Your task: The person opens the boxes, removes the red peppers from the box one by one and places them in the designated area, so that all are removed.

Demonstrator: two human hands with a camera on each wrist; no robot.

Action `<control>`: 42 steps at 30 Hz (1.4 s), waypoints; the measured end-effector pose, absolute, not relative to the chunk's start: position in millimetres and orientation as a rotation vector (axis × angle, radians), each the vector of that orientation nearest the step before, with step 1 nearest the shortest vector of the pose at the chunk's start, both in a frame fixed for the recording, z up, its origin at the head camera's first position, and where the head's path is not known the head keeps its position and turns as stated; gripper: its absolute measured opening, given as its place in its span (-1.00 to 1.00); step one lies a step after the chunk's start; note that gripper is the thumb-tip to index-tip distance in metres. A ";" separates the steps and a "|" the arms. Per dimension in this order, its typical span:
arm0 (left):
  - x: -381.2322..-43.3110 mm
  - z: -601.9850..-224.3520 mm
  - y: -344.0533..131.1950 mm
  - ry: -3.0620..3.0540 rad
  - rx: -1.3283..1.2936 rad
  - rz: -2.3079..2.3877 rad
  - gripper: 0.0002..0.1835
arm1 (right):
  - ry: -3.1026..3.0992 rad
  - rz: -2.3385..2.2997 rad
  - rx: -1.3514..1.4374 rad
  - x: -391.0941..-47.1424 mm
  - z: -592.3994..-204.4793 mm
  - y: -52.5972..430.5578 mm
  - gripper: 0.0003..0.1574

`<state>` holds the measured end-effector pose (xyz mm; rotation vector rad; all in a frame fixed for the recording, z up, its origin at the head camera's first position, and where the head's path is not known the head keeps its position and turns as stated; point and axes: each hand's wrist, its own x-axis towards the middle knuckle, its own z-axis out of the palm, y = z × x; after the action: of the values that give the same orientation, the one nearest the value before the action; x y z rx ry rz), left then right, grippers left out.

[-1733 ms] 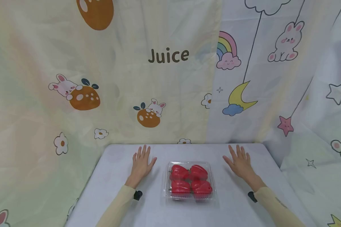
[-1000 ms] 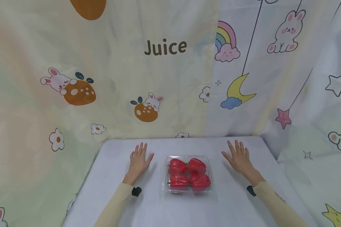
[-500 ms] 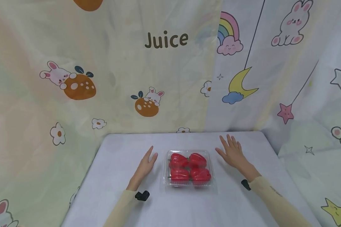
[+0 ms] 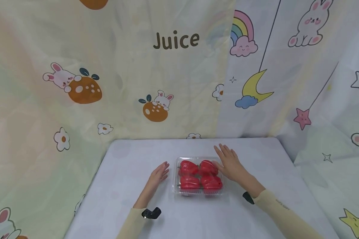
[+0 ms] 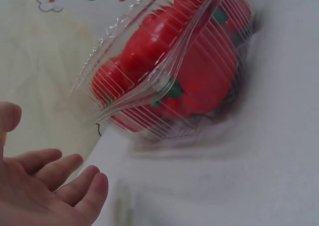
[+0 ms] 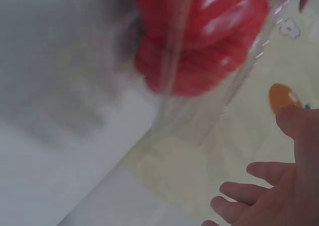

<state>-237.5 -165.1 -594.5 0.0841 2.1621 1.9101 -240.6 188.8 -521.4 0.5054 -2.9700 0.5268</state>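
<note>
A clear plastic clamshell box (image 4: 175,186) sits mid-table, holding several red bell peppers (image 4: 189,183); its lid is down. In the left wrist view, green stems show through the ribbed wall. My left hand (image 4: 158,175) is just left of the box, fingers extended and a little bent, with a gap between them and the wall (image 5: 55,188). On the other side, my right hand (image 4: 232,167) has its fingers spread, and its thumb overlaps the box's right upper edge in the head view. Nothing is held in either hand.
The box stands on a white-covered table (image 4: 131,159). Behind it hangs a printed cloth (image 4: 122,83) with rabbits, fruit and stars, meeting the table's far edge. Dark wrist devices sit at both cuffs, the left one (image 4: 151,213) fully visible.
Both hands have moved inward toward the box, the right one further. The left hand has turned from palm down to sideways. The head view has tilted, lifting the scene in frame.
</note>
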 end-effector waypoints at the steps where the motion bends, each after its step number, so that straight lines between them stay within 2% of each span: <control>1: -236.3 -595.5 -165.1 2.138 0.092 1.914 -0.26 | -2.970 0.520 0.530 -237.6 -518.5 183.6 -0.04; 6: -226.2 -600.0 -165.3 2.061 0.101 1.899 -0.30 | -2.895 0.444 0.703 -221.4 -507.7 158.5 -0.09; 14: -208.4 -605.3 -166.7 2.031 0.081 1.881 -0.43 | -2.769 0.444 0.938 -194.3 -498.5 116.8 -0.45; 22: -202.1 -606.0 -165.0 1.944 0.054 1.895 -0.43 | -2.738 0.273 1.133 -175.3 -502.4 73.3 -0.55; 35: -190.1 -614.1 -161.5 1.820 0.011 1.934 -0.70 | -2.819 -0.056 1.083 -160.2 -520.0 23.2 -0.75; 42: -184.4 -617.0 -161.3 1.802 -0.029 1.923 -0.76 | -2.857 -0.137 1.048 -159.8 -530.2 14.3 -0.69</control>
<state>-184.4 -161.3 -617.0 -0.0287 1.8018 1.9227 -159.8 14.3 -530.2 1.0482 -2.8573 -0.1373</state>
